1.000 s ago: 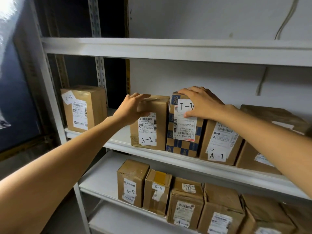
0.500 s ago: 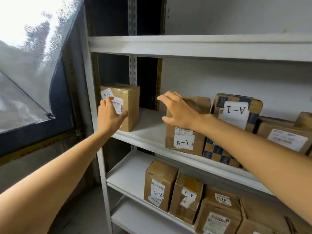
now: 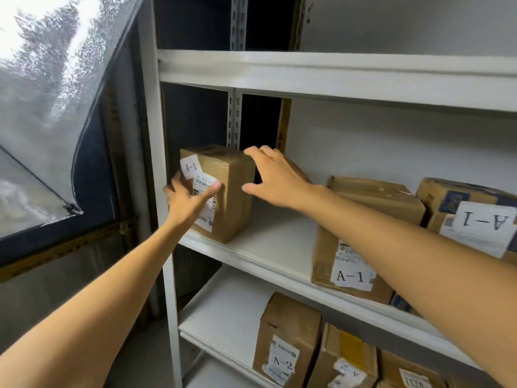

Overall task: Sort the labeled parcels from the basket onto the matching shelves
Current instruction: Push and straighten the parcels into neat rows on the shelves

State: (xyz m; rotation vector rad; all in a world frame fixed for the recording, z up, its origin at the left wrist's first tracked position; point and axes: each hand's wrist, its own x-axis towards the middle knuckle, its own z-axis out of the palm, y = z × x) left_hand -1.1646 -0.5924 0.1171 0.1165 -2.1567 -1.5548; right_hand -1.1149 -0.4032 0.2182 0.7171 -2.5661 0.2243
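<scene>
Two bare hands reach toward one upright cardboard parcel (image 3: pixel 221 191) standing at the far left end of the middle shelf (image 3: pixel 268 247) of a white metal rack. The left hand (image 3: pixel 186 201) is spread flat against the parcel's front face, fingers fanned over its shipping label, with the thumb lying across the label's upper edge; it presses rather than clamps. The right hand (image 3: pixel 275 179) is held wide, fingers arched over the parcel's top right corner and thumb stretched out toward its right side; whether it actually touches the cardboard cannot be told. A small white tag reading A-1 sits on the parcel's upper front corner. Well apart to the right on the same shelf, beyond a bare stretch of board, stands a second brown parcel (image 3: pixel 363 247) with its own A-1 tag low on the front, partly hidden by the right forearm. Just beside it is a blue-and-tan printed parcel (image 3: pixel 470 214) whose A-1 tag is upside down. On the shelf below (image 3: pixel 223 317), a brown parcel (image 3: pixel 288 340) carries an A-2 tag, and more parcels crowd to its right. Left of the rack, a dark-framed window (image 3: pixel 56 107) shows blurred brightness outside.
</scene>
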